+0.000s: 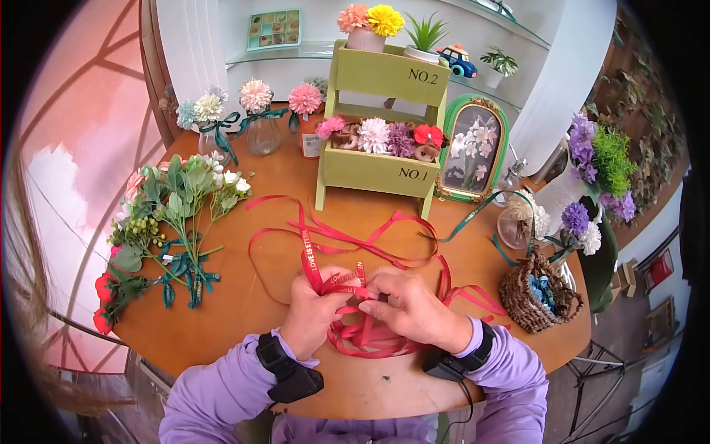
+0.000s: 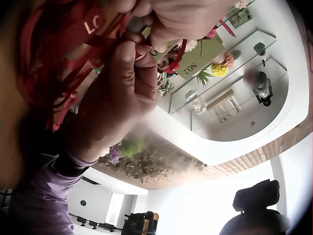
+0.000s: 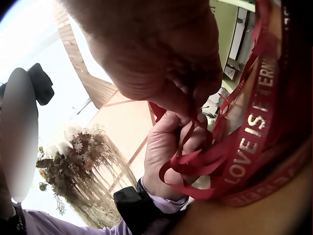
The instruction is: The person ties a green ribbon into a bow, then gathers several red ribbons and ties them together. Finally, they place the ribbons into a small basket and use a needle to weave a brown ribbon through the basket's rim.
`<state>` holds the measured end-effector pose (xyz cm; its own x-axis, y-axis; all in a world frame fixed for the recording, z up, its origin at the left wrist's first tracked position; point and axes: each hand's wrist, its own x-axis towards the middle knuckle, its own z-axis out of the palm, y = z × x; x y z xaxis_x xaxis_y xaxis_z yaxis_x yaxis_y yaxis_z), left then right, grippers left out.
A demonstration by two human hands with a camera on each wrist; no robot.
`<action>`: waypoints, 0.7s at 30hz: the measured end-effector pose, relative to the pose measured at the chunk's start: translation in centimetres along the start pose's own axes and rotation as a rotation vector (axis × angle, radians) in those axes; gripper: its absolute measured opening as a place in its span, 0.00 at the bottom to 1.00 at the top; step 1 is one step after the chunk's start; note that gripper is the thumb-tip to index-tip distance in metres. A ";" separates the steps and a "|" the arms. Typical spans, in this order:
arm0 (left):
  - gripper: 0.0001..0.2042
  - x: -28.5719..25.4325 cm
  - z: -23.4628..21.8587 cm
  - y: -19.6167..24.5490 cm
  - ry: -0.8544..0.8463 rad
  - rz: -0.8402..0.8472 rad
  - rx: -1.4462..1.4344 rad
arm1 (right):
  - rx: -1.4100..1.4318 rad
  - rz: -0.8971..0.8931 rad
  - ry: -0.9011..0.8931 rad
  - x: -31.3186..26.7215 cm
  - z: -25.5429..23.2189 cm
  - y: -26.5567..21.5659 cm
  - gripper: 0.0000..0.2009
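Note:
A long red ribbon (image 1: 308, 255) printed with "LOVE IS ETERNAL" runs through both hands above the near part of the table. Its loops lie piled (image 1: 373, 342) beneath them and trail across the wood. My left hand (image 1: 307, 318) pinches the ribbon, with a printed loop rising over its fingers. Close against it, my right hand (image 1: 418, 309) pinches the ribbon between thumb and fingers. In the left wrist view the right hand (image 2: 115, 98) meets the left at the ribbon. In the right wrist view the right hand partly covers the left hand's fingertips, while the left hand (image 3: 164, 152) shows below.
Artificial flowers tied with teal ribbon (image 1: 196, 285) lie on the left of the wooden table (image 1: 237, 333). A green two-tier stand (image 1: 373, 169) holds flowers at the back, beside a framed flower picture (image 1: 473, 148). A wicker basket (image 1: 532, 300) stands at right near vases.

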<state>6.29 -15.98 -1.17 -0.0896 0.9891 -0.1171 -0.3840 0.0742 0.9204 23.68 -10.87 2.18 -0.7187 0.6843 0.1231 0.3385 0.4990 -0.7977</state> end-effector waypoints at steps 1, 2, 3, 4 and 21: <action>0.05 0.1 -0.3 0.0 0.004 -0.002 -0.003 | 0.042 -0.063 0.048 0.0 0.0 0.1 0.05; 0.04 0.1 -0.7 -0.1 -0.023 -0.023 -0.009 | 0.084 -0.126 0.096 0.1 0.0 0.2 0.05; 0.04 0.2 -0.9 -0.1 -0.052 -0.043 -0.015 | 0.085 -0.125 0.092 0.1 -0.1 0.3 0.05; 0.04 0.1 -0.8 0.0 -0.049 -0.044 -0.017 | 0.096 -0.143 0.132 0.2 -0.2 0.4 0.05; 0.03 0.2 -0.8 -0.3 -0.277 -0.133 0.026 | 0.719 0.127 0.111 0.1 -0.1 1.7 0.06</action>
<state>5.65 -15.95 -1.79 0.2147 0.9674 -0.1345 -0.3519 0.2051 0.9133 24.26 -9.90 0.90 -0.6219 0.7824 0.0327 -0.0943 -0.0335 -0.9950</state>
